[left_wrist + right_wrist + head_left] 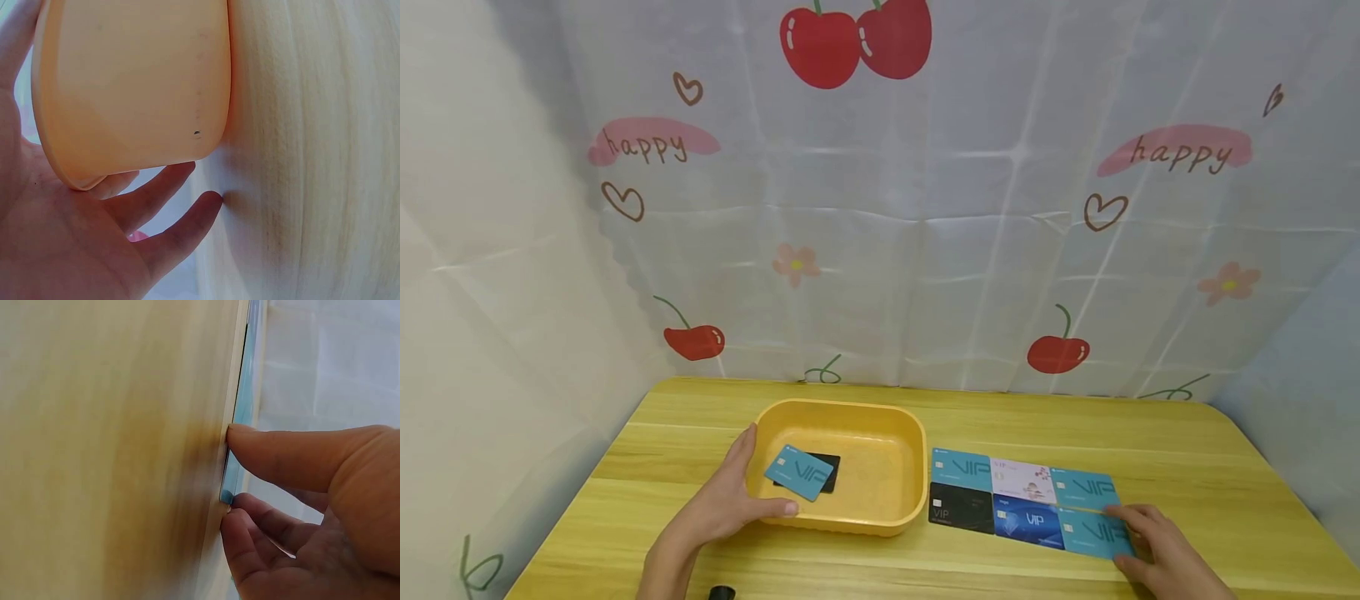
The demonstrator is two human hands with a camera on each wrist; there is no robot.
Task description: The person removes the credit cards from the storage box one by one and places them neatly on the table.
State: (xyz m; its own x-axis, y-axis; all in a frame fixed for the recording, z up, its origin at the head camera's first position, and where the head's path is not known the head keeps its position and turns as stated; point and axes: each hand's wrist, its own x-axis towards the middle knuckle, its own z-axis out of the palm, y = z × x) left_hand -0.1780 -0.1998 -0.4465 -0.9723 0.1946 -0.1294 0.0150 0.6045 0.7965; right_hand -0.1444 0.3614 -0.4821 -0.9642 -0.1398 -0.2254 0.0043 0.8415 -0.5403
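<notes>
My left hand (718, 510) grips the left end of a yellow plastic basin (883, 479), thumb over the near rim and fingers along the left side. In the left wrist view the basin's outer wall (137, 87) fills the palm's front. Inside the basin a teal VIP card (801, 473) lies slantwise over a black card (831, 477). At the right, my right hand (1168, 546) pinches the right end of the lower right teal VIP card (1086, 533), flat on the table. The right wrist view shows thumb and fingertips at the edges of this card (230, 478).
Beside that card lie a blue VIP card (1028, 525), a black VIP card (958, 510), two teal cards (961, 468) (1082, 487) and a pink flowered card (1022, 482), forming two rows. A black object (722, 592) shows at the wooden table's (850, 575) near edge. A printed curtain (910, 292) hangs behind.
</notes>
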